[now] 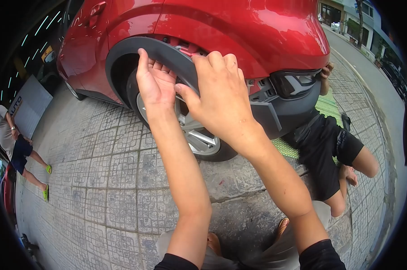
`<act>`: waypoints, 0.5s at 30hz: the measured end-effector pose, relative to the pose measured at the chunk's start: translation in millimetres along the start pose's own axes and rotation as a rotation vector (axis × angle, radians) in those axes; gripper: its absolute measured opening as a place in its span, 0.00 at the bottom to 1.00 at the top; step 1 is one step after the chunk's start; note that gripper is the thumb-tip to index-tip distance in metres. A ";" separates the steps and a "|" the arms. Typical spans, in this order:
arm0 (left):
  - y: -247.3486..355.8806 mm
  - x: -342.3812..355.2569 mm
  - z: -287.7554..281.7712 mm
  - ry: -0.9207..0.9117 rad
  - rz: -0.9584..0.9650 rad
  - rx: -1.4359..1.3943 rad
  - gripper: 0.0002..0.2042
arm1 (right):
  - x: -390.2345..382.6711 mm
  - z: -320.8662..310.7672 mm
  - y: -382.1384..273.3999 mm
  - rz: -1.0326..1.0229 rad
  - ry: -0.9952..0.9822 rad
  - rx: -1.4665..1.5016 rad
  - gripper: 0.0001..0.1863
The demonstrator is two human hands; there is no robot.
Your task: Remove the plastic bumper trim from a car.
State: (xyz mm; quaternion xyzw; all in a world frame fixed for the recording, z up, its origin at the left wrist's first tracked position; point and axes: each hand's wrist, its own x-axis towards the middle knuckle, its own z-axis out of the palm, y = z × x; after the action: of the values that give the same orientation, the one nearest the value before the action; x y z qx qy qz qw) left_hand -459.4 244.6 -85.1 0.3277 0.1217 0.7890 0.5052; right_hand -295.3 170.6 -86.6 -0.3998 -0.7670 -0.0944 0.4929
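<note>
A dark grey wheel arch trim (122, 48) curves over the wheel of a red car (239, 31). Its upper edge stands off the body near the middle, baring a strip with small fittings. My left hand (157, 85) is palm up at the trim's lower edge, thumb across the outer face and fingertips tucked behind. Over the trim's rear part lies my right hand (219, 92), back of the hand toward me, its thumb below and fingers over the upper edge. The rear end of the trim is hidden by this hand. Below, the silver-spoked wheel (202, 140) is partly covered by my forearms.
At right a person in black (320, 153) is down on a green mat (328, 105), with a hand (327, 70) at the car's rear corner. A lamp (295, 84) sits in the dark bumper (302, 105). Another person (14, 139) is at far left on the paving (91, 180).
</note>
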 end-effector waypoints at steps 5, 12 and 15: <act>11.1 8.5 -9.0 0.071 -0.119 0.021 0.21 | 3.4 -11.7 -10.2 -0.021 -0.102 0.002 0.33; 48.4 -10.0 -21.6 -0.164 -0.298 0.142 0.19 | -10.7 -60.5 -35.3 -0.153 -0.077 0.301 0.31; 72.5 -17.1 -23.5 -0.106 -0.278 0.234 0.18 | 3.8 -103.3 -18.8 -0.180 -0.451 0.568 0.32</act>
State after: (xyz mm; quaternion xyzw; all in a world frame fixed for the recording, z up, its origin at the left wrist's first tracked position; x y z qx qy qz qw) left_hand -521.8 199.5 -71.7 0.4053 0.2298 0.6738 0.5735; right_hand -239.0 104.4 -27.5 -0.1889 -0.8840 0.1698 0.3924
